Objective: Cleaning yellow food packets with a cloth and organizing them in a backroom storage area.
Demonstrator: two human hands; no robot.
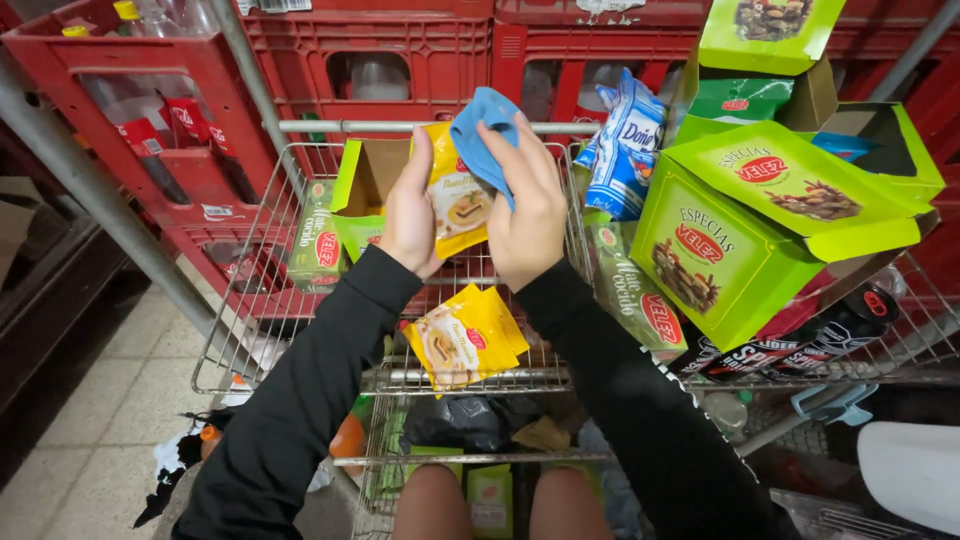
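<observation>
My left hand holds a small yellow packet upright over a wire cart. My right hand presses a blue cloth against the packet's top right side. Below them, several more yellow packets lie on the cart's wire shelf. Both arms wear black sleeves.
Green cardboard boxes are stacked at the right of the cart, with a blue-and-white bag beside them. An open green box stands at the left. Red bottle crates stand behind. Black cans lie under the boxes. Tiled floor at the lower left.
</observation>
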